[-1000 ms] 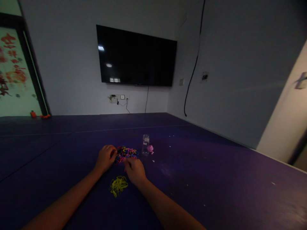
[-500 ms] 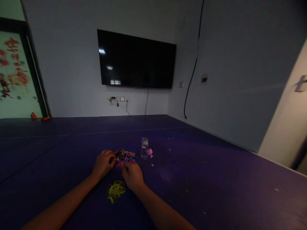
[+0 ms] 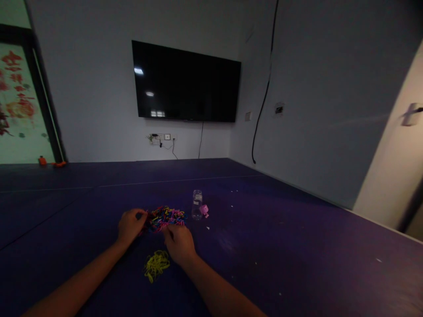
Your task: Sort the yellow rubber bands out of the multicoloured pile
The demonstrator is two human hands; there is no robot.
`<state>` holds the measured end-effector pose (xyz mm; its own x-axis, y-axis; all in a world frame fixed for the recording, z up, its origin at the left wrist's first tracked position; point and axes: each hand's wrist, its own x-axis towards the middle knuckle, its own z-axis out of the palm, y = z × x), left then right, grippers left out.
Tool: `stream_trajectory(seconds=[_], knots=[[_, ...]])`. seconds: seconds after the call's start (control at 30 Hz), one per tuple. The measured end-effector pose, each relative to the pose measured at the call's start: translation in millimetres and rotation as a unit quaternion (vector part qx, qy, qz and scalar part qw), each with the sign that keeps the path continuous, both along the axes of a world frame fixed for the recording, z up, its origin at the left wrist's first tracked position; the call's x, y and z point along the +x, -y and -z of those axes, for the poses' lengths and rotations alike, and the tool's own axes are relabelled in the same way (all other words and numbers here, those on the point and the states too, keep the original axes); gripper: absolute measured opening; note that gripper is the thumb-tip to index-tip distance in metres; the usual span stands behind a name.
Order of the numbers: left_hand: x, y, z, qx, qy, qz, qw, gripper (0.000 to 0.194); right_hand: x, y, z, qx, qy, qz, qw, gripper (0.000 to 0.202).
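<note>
A heap of mixed-colour rubber bands (image 3: 162, 217) lies on the dark purple floor mat (image 3: 297, 246). My left hand (image 3: 130, 226) rests at the heap's left edge, fingers curled against the bands. My right hand (image 3: 178, 243) sits at the heap's near edge, its fingertips pinching into the bands. A small separate pile of yellow rubber bands (image 3: 156, 265) lies between my forearms, nearer to me. What the fingers hold is too dim to tell exactly.
A small clear bottle (image 3: 197, 210) stands just right of the heap, with a pink cap (image 3: 204, 210) beside it. A black TV (image 3: 185, 82) hangs on the far wall. A door (image 3: 393, 176) stands at the right.
My left hand has drawn a little to the left along the heap's edge. The view has shifted slightly; the piles and bottle stay put.
</note>
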<state>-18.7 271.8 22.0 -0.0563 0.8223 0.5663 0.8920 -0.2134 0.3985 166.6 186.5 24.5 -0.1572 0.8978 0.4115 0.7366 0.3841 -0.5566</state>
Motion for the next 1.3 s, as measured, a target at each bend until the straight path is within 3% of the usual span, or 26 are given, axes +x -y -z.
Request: stream_trajectory(seconds=[0.13, 0.3, 0.43, 0.53, 0.77, 0.93, 1.0, 1.17, 1.3], knots=[[-5.3, -4.7, 1.6, -0.019, 0.025, -0.02, 0.999, 0.022, -0.4, -2.1, 1.6, 0.004, 0.015, 0.007, 1.0, 0.034], [-8.4, -1.3, -1.5, 0.016, -0.024, 0.093, 0.995, 0.015, 0.0, -4.2, 2.6, 0.011, 0.012, 0.001, 1.0, 0.033], [-9.0, 7.8, -6.6, 0.034, -0.09, 0.197, 0.976, 0.019, 0.3, -4.0, 2.0, 0.01, 0.009, 0.001, 1.0, 0.035], [-7.9, 10.4, -9.1, 0.043, -0.111, 0.225, 0.967, 0.023, 0.4, -3.6, 1.6, 0.013, 0.01, 0.003, 1.0, 0.035], [-11.7, 2.5, -4.6, 0.031, -0.043, 0.167, 0.985, 0.031, 0.7, -4.1, 2.1, 0.011, 0.028, 0.002, 1.0, 0.036], [-9.8, 4.6, -5.4, 0.018, -0.004, 0.233, 0.972, 0.035, 0.1, -2.9, 0.9, 0.034, 0.05, 0.01, 0.998, 0.035], [-8.7, 5.2, -6.0, 0.008, -0.009, 0.232, 0.973, 0.037, -0.1, -3.0, 0.7, 0.038, 0.056, 0.012, 0.998, 0.035], [-11.6, 2.5, -5.6, 0.012, 0.001, 0.108, 0.994, 0.039, -0.2, -4.1, 1.3, 0.032, 0.063, 0.013, 0.997, 0.035], [-13.7, 0.1, -5.5, 0.008, 0.028, 0.099, 0.995, 0.04, 0.1, -3.0, 0.1, 0.029, 0.063, 0.013, 0.998, 0.035]])
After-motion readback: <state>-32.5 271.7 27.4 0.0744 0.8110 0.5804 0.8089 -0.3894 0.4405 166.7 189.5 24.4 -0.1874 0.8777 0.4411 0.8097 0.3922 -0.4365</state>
